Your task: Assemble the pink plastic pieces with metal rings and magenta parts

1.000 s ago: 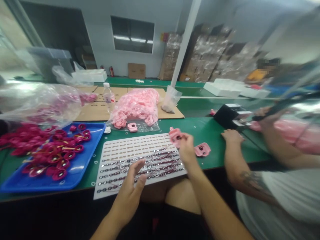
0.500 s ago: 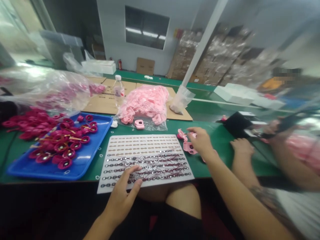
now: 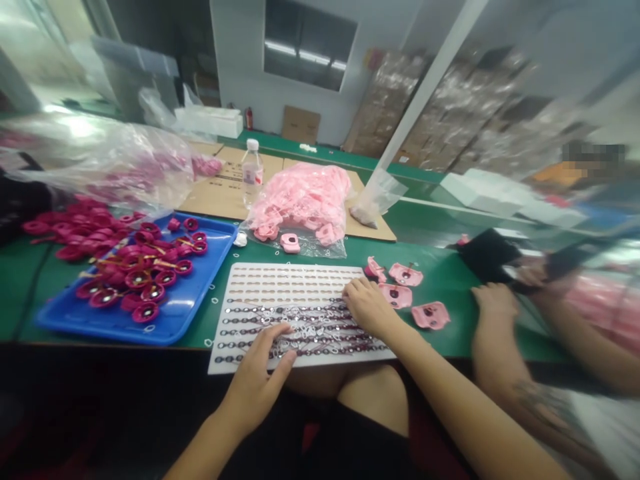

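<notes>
A white board (image 3: 295, 272) lies at the table's front edge, with rows of small dark parts, thin wires and white rings on it. My left hand (image 3: 263, 373) rests over the board's lower middle, thumb and fingers apart, near the loose white rings. At the board's right side, my right hand (image 3: 369, 305) is lowered over the rows with its fingers curled together; whatever they pinch is hidden. Just beyond it lie several pink plastic shells, among them an upper shell (image 3: 406, 274) and a lower right shell (image 3: 430, 315). A pink piece with a magenta part (image 3: 374, 269) lies beside them.
To the left, a blue tray (image 3: 170, 327) holds magenta round parts (image 3: 135, 270). Behind the board are a clear bag of pink parts (image 3: 305, 193), a bottle (image 3: 252, 177) and a small bag (image 3: 375, 200) on cardboard. At right, another person's hand (image 3: 495, 300) rests on the table.
My right hand has moved left from the pink shells onto the board's right side. A pink shell it covered now lies in view. My left hand stays over the board; the view has shifted slightly.
</notes>
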Demonstrator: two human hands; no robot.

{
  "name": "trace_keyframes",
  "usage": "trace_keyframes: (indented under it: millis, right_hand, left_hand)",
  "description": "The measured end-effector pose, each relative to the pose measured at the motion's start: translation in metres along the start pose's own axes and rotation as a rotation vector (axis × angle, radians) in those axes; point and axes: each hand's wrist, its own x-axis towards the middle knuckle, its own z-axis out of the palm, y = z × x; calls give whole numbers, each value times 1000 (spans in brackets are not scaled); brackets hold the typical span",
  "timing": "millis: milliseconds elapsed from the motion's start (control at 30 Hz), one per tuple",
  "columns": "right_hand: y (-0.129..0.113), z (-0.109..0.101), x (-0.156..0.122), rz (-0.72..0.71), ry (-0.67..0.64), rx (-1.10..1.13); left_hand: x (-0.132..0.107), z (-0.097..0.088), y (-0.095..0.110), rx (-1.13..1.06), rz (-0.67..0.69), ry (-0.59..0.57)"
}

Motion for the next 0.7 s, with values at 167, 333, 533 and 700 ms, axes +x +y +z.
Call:
trace_keyframes:
  millis: [167, 333, 533, 700]
  right_hand:
    - [-5, -6, -1, 35, 46, -1]
    - [-35, -33, -10, 54, 167, 201]
    - [-75, -57, -26, -47, 136, 343]
    - [-88, -69, -33, -73, 153, 406]
  left_hand:
    - [0, -1, 2, 9, 33, -8]
    - [6, 0, 7, -6, 12, 40]
    - [17, 6, 25, -151, 16, -72]
    - [12, 8, 32, -153, 46, -58]
